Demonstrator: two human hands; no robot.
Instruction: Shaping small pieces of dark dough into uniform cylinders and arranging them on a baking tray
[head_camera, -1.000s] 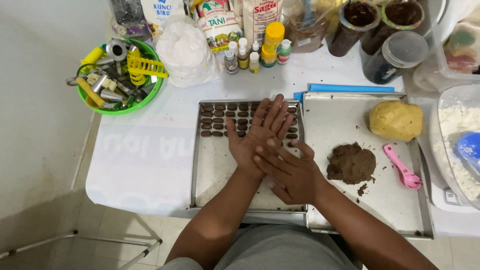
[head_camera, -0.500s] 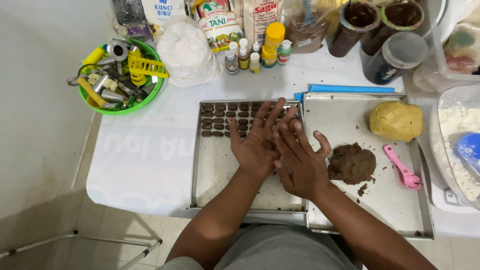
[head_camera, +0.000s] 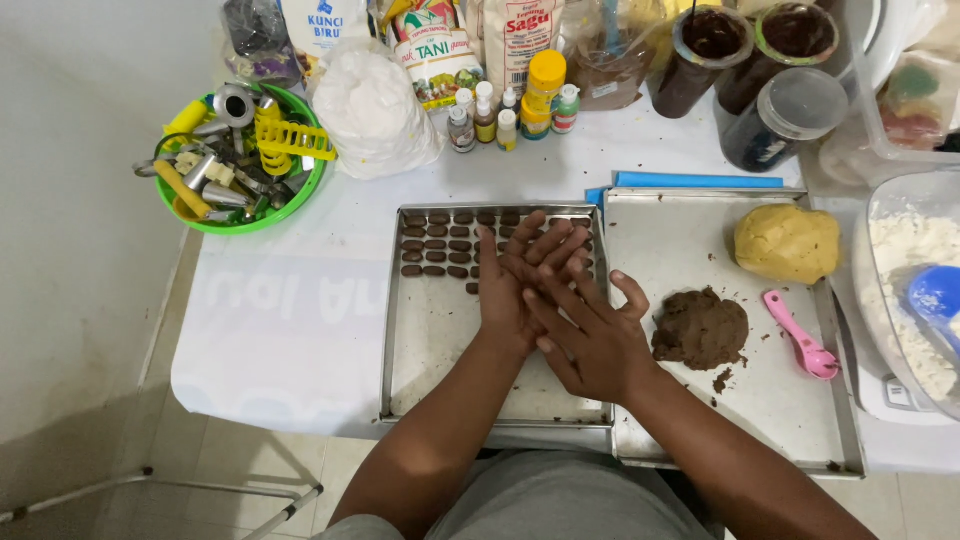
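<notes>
Two hands pressing together, palm on palm, above the left tray (head_camera: 420, 370): left hand (head_camera: 512, 275) under, right hand (head_camera: 590, 335) crossing over it. Probably rolling a dough bit between them, though it is hidden. Brown dough (head_camera: 700, 328) is sitting on the right tray (head_camera: 780, 420): soft, light, crumbly; pinch gently from its edge.

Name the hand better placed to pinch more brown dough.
Right, probably. The right hand lies atop the left hand, on the side of the brown dough lump; the left sits over the tray of pieces.
</notes>
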